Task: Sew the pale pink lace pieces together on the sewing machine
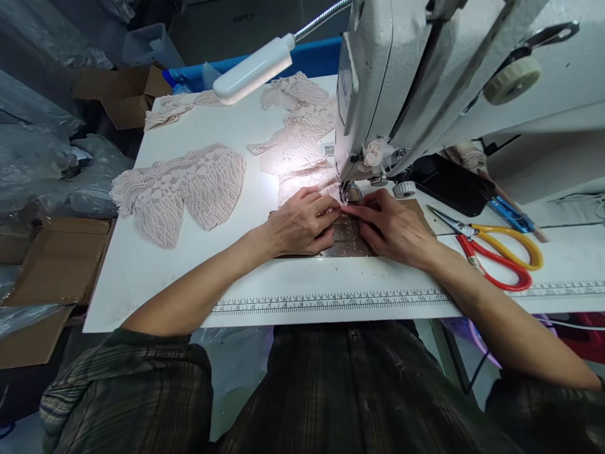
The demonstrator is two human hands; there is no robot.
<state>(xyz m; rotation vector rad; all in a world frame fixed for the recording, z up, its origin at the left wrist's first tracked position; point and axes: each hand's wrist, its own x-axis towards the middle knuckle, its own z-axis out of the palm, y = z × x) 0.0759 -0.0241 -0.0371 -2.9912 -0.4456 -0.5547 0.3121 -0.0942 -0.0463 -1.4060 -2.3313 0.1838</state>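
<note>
A pale pink lace piece [302, 183] runs up to the presser foot [350, 192] of a white sewing machine [378, 75]. My left hand [302, 224] lies on its near edge, fingers curled and pressed onto the lace. From the other side, my right hand [397, 230] pinches the same edge with thumb and forefinger, just in front of the foot. The fingertips of both hands almost meet there. Beneath them is a brown, shiny plate [350, 236] on the table. The lace between the fingers is mostly hidden.
Another lace piece [203, 183] lies at left, with more lace [179, 108] behind. Right of the machine are scissors [472, 233], a black phone [451, 183] and a blue cutter [510, 213]. A lamp [255, 69] hangs overhead. A printed ruler [331, 304] follows the front edge.
</note>
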